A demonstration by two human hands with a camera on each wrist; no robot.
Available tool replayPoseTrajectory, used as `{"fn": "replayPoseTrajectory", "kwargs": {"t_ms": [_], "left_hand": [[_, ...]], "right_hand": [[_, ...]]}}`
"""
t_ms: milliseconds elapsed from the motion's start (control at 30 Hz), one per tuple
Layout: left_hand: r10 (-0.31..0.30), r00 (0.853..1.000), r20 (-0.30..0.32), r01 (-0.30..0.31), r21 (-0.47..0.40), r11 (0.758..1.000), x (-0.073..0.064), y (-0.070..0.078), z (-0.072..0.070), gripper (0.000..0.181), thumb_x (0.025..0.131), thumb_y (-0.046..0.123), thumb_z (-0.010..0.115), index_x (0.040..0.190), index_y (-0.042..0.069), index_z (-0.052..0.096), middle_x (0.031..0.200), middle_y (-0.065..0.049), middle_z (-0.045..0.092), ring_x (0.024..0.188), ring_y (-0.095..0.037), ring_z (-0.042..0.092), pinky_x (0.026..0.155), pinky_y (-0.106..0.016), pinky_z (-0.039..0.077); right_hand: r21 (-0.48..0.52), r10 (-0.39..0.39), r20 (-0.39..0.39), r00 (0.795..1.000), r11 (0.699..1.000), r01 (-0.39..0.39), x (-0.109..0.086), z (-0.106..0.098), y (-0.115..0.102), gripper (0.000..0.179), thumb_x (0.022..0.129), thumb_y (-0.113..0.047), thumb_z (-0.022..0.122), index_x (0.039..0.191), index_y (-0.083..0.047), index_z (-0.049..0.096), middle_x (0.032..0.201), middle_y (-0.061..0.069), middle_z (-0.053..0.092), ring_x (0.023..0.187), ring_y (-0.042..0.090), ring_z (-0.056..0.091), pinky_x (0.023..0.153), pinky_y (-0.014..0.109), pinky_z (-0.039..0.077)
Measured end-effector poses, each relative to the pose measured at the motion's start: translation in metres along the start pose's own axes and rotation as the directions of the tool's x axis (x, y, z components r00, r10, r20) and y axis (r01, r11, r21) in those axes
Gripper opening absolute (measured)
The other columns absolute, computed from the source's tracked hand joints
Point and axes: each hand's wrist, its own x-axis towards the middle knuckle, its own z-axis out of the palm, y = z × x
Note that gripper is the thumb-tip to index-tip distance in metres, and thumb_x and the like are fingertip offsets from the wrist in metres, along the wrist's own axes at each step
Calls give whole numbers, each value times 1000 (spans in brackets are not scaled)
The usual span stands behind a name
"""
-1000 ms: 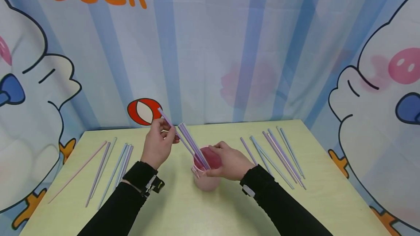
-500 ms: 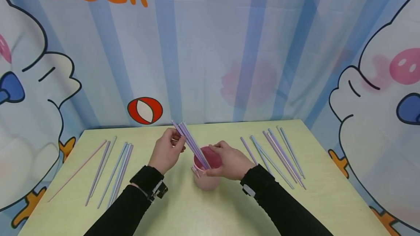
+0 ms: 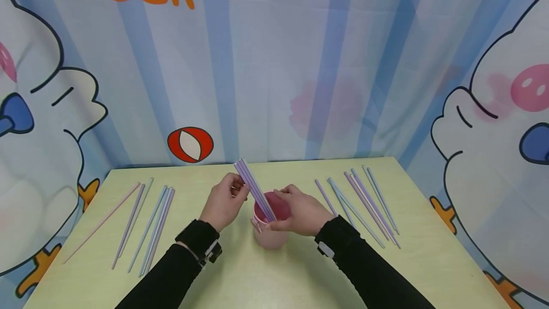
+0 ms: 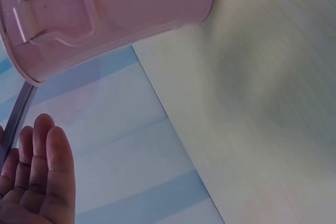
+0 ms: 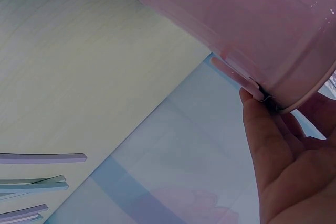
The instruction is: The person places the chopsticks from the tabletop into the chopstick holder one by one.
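Note:
A small pink bucket [image 3: 272,238] with side handles stands on the table, and several thin purple straw-like sticks [image 3: 256,190] lean out of it to the upper left. My left hand [image 3: 225,199] pinches at the upper part of this bundle. In the left wrist view, its fingers [image 4: 58,153] lie beside a purple stick [image 4: 20,114] that slants past the rim. My right hand [image 3: 302,211] grips the bucket's rim on the right. The right wrist view shows fingers at the rim next to a handle [image 5: 236,80]. The sticks' lower ends are hidden inside the bucket.
On the left of the pale yellow table [image 3: 240,280] lie several pink, purple, green and blue sticks [image 3: 150,228]. Several more sticks [image 3: 373,204] are spread on the right. Behind the table hangs a striped blue curtain [image 3: 274,61] with cartoon figures.
The left hand has moved right and slightly down, bringing its separate purple stick up against the bundle in the bucket. The right hand and the bucket have stayed in place.

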Motion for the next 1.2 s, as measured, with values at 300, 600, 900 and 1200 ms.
{"fn": "replayPoseTrajectory", "kwargs": {"t_ms": [300,600,900,1200], "left_hand": [[32,999,-4,-32,19,999,-4,-2,-3,25,99,27,58,116,9,55,97,-5,61,85,-19,60,73,-32,53],[64,996,-62,-53,169,984,-3,-22,-19,24,98,21,55,116,5,57,100,-9,62,90,-24,58,82,-40,53],[11,999,-46,12,480,877,5,-78,-55,34,96,14,55,123,-6,57,104,-19,61,91,-34,58,83,-48,50],[-102,992,-79,129,623,771,-2,-106,-85,32,90,6,56,116,-12,60,111,-33,56,99,-51,55,78,-60,49]], "right_hand": [[8,10,-1,1000,1000,-10,1,1,1,77,73,-54,80,136,-17,56,123,4,51,97,18,60,82,31,53],[-13,-17,-12,1000,1000,17,1,2,2,74,74,-53,80,136,-21,56,124,4,52,100,19,60,84,33,52],[-21,-20,-7,1000,1000,20,1,1,2,75,74,-54,79,137,-20,56,125,5,52,100,19,60,84,33,53],[-22,-25,-8,1000,999,25,0,1,2,74,75,-54,78,137,-19,56,126,5,52,100,20,60,84,34,53]]}}
